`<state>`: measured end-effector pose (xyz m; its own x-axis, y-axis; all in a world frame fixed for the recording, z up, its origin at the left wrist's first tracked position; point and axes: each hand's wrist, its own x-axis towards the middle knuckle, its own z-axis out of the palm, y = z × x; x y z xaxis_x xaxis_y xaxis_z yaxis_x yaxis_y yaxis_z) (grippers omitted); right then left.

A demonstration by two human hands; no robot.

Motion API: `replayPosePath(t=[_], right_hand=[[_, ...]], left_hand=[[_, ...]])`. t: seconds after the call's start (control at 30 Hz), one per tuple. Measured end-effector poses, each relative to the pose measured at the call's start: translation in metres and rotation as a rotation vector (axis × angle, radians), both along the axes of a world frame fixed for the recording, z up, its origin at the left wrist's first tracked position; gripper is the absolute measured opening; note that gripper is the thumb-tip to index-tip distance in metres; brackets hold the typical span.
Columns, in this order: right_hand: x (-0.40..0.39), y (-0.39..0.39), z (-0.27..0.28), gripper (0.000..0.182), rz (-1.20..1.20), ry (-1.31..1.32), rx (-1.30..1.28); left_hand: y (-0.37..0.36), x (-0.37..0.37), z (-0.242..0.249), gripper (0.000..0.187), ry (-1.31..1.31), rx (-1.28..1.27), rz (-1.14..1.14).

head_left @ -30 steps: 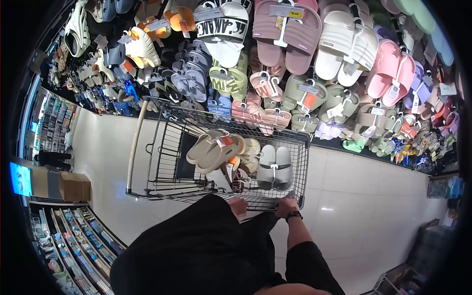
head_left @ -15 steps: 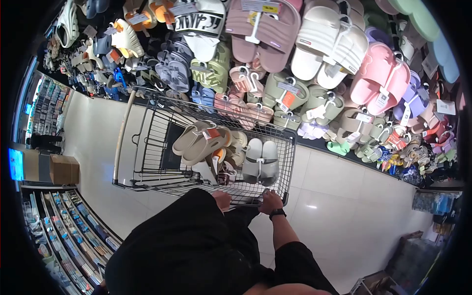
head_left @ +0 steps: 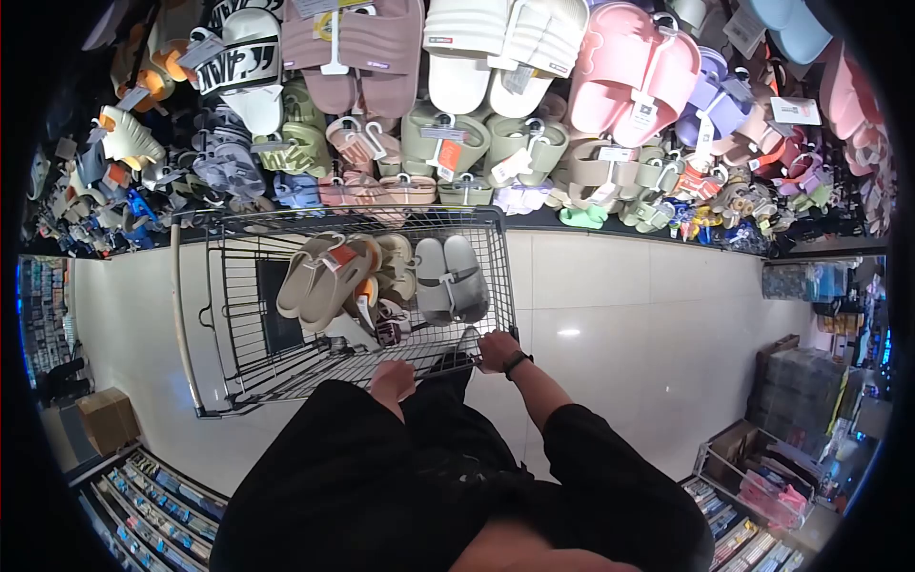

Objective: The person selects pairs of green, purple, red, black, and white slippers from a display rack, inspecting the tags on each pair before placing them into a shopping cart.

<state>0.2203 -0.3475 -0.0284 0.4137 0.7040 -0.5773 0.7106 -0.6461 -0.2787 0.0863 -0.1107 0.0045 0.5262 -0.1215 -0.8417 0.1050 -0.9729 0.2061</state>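
My right hand [head_left: 498, 352] is closed around the near right corner of a black wire shopping cart [head_left: 250, 383]. At the cart's near rim my left hand [head_left: 392, 379] has its fingers curled; whether it grips the rim is hidden. Inside the cart lie a pair of taupe clogs [head_left: 324, 286] with an orange tag and a pair of grey slide sandals [head_left: 452, 281]. Between them sit beige sandals [head_left: 398, 267], partly covered, and a dark patterned pair [head_left: 392, 322] sits lower down.
A long display of hanging slippers runs along the far side, with mauve slides [head_left: 353, 52], white slides [head_left: 505, 57] and pink slides [head_left: 634, 76]. A cardboard box [head_left: 108, 420] stands at left. Low goods shelves [head_left: 157, 505] and a wire basket [head_left: 758, 467] stand behind me.
The view has turned right, so the cart and slipper display appear further left and more level. Both hands stay by the cart's near side, and the shoes inside lie as before.
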Motion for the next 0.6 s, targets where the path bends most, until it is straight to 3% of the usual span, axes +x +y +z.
replayPosePath(t=[0.1,0.6], right_hand=[[0.006,0.002,-0.007,0.033,0.001,0.056,-0.102],[0.000,-0.012,-0.003,0.040,-0.128,0.139,0.008]], left_hand=[[0.001,0.002,-0.011,0.034,-0.002,0.001,0.006],[-0.005,0.000,-0.006,0.026,-0.047,-0.014,0.046]])
